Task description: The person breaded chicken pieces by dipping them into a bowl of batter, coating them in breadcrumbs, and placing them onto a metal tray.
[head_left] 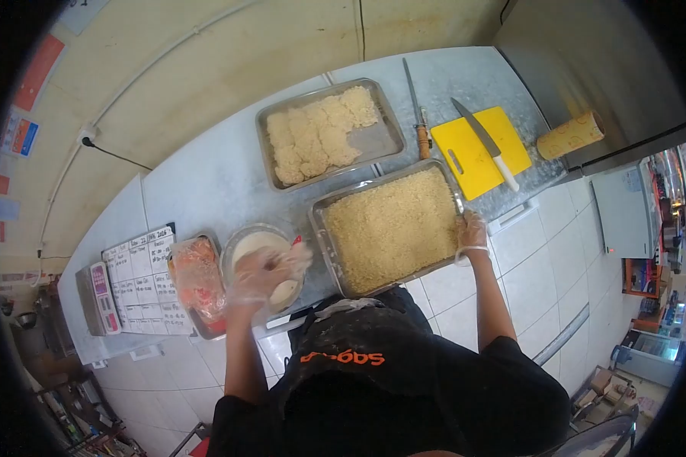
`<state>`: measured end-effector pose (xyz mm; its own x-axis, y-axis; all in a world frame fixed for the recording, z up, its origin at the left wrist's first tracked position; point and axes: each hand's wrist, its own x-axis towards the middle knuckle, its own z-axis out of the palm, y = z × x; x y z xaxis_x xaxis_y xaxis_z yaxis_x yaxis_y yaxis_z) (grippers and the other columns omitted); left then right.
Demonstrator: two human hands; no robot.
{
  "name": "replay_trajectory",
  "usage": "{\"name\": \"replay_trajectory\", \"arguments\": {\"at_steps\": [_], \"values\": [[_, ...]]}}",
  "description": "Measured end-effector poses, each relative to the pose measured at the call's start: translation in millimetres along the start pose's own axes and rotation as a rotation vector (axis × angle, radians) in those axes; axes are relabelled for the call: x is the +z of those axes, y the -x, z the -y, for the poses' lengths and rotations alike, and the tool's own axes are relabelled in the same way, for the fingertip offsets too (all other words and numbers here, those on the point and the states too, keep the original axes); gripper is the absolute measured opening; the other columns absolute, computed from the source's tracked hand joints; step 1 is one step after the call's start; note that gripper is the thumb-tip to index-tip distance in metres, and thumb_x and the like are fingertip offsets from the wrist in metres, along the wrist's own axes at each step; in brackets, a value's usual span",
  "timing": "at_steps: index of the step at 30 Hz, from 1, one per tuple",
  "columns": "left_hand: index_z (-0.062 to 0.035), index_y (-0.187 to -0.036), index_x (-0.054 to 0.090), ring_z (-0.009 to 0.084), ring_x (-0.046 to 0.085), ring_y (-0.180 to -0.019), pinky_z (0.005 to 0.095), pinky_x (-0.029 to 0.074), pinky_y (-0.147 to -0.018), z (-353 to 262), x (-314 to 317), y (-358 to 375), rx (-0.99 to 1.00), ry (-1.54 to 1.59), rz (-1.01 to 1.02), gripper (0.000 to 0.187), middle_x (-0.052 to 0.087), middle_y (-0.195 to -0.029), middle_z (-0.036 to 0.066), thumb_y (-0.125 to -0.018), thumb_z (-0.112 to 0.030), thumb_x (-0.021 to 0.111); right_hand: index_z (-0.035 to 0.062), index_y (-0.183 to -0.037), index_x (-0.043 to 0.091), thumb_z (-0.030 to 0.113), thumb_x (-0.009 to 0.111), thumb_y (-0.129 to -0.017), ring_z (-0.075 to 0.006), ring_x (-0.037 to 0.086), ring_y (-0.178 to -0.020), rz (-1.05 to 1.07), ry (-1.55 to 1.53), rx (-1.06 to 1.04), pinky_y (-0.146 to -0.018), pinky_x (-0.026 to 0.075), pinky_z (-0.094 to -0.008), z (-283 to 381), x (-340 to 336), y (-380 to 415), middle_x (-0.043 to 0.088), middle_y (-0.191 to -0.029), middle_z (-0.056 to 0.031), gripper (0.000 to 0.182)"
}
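My left hand (270, 270), in a clear plastic glove, is over a round bowl (232, 242) of white batter. Its fingers stretch to the right, somewhat blurred, and no held object shows in them. By the fingertips is a small red piece (297, 240) whose kind I cannot make out. At the right, my gloved right hand (472, 232) grips the side rim of a metal tray (318, 228) heaped with pale breadcrumbs (392, 228). Left of the bowl, a container (219, 329) holds pinkish-orange food (198, 278) under clear plastic.
Behind is a metal tray (377, 145) of crumb-coated pieces (312, 137). A long sharpening rod (413, 91) and a knife (480, 133) on a yellow cutting board (465, 171) lie right of it. A patterned roll (570, 135), a written chart (141, 282) and a scale (103, 297) stand toward the ends.
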<state>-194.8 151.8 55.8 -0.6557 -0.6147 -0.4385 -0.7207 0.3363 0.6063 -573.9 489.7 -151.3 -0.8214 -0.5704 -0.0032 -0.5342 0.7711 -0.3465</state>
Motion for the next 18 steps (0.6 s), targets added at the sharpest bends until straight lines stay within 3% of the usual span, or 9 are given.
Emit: {"name": "replay_trajectory", "arguments": {"at_steps": [2, 4, 8, 11, 13, 14, 17, 18], "values": [[-0.0014, -0.099, 0.073, 0.0158, 0.063, -0.073, 0.0307, 0.052, -0.072, -20.4, 21.7, -19.4, 0.163, 0.142, 0.046, 0.030, 0.069, -0.081, 0.006, -0.081, -0.025, 0.076, 0.0019, -0.117, 0.061, 0.017, 0.061, -0.089, -0.0437, 0.059, -0.104, -0.086, -0.085, -0.076, -0.088, 0.048, -0.0497, 24.5, -20.0, 10.2, 0.063, -0.108, -0.0259, 0.031], [-0.0017, -0.096, 0.070, 0.0186, 0.064, -0.071, 0.0340, 0.051, -0.069, -25.4, 52.1, -46.0, 0.177, 0.274, 0.086, 0.032, 0.068, -0.081, 0.010, -0.082, -0.031, 0.072, 0.0021, -0.134, 0.053, 0.022, 0.064, -0.089, -0.0443, 0.055, -0.112, -0.096, -0.155, -0.171, -0.097, 0.045, -0.0496, 38.8, -29.1, 18.8, 0.059, -0.118, -0.0264, 0.050], [-0.0003, -0.087, 0.064, 0.0180, 0.062, -0.065, 0.0358, 0.051, -0.063, 16.1, 104.0, -87.8, 0.067, 0.230, 0.196, 0.036, 0.062, -0.075, 0.010, -0.086, -0.036, 0.066, 0.0023, -0.135, 0.052, 0.029, 0.071, -0.081, -0.0437, 0.054, -0.116, 0.050, -0.025, -0.162, -0.101, 0.043, -0.0475, 61.7, -5.8, 41.4, 0.059, -0.122, -0.0271, 0.063], [-0.0006, -0.082, 0.060, 0.0150, 0.060, -0.064, 0.0330, 0.051, -0.061, -6.6, 80.3, -53.2, 0.015, 0.332, 0.145, 0.036, 0.058, -0.071, 0.007, -0.090, -0.036, 0.063, 0.0018, -0.136, 0.052, 0.029, 0.074, -0.075, -0.0416, 0.053, -0.123, 0.167, 0.135, -0.091, -0.106, 0.041, -0.0443, 82.4, 20.6, 39.7, 0.058, -0.127, -0.0275, 0.071], [-0.0017, -0.087, 0.064, 0.0138, 0.061, -0.066, 0.0310, 0.051, -0.061, 14.2, 73.4, -42.1, 0.057, 0.332, 0.063, 0.032, 0.062, -0.074, 0.007, -0.091, -0.034, 0.062, 0.0003, -0.137, 0.051, 0.029, 0.074, -0.073, -0.0409, 0.052, -0.125, 0.360, -0.077, -0.005, -0.106, 0.041, -0.0437, 86.1, 50.8, 18.8, 0.057, -0.130, -0.0281, 0.074], [-0.0022, -0.090, 0.066, 0.0133, 0.061, -0.067, 0.0300, 0.051, -0.062, 26.7, 67.1, -36.0, 0.074, 0.330, 0.021, 0.031, 0.063, -0.076, 0.007, -0.092, -0.033, 0.062, -0.0017, -0.137, 0.050, 0.028, 0.074, -0.073, -0.0391, 0.054, -0.123, 0.404, -0.198, -0.022, -0.106, 0.041, -0.0428, 86.9, 55.9, 11.1, 0.058, -0.129, -0.0280, 0.074], [-0.0037, -0.102, 0.071, 0.0134, 0.064, -0.076, 0.0299, 0.051, -0.068, 31.9, 35.1, -1.2, -0.197, 0.409, -0.184, 0.029, 0.069, -0.084, 0.008, -0.092, -0.029, 0.062, -0.0028, -0.137, 0.050, 0.030, 0.073, -0.076, -0.0378, 0.057, -0.119, 0.569, -0.257, -0.325, -0.103, 0.043, -0.0422, 93.7, 49.9, -7.2, 0.060, -0.124, -0.0278, 0.073], [-0.0034, -0.105, 0.071, 0.0148, 0.065, -0.079, 0.0310, 0.051, -0.070, 42.4, 27.8, 7.0, -0.211, 0.417, -0.232, 0.030, 0.070, -0.086, 0.008, -0.091, -0.028, 0.062, -0.0026, -0.135, 0.051, 0.030, 0.073, -0.076, -0.0379, 0.058, -0.117, 0.649, -0.318, -0.323, -0.102, 0.044, -0.0428, 112.7, 30.6, -11.3, 0.061, -0.123, -0.0266, 0.071]]}}
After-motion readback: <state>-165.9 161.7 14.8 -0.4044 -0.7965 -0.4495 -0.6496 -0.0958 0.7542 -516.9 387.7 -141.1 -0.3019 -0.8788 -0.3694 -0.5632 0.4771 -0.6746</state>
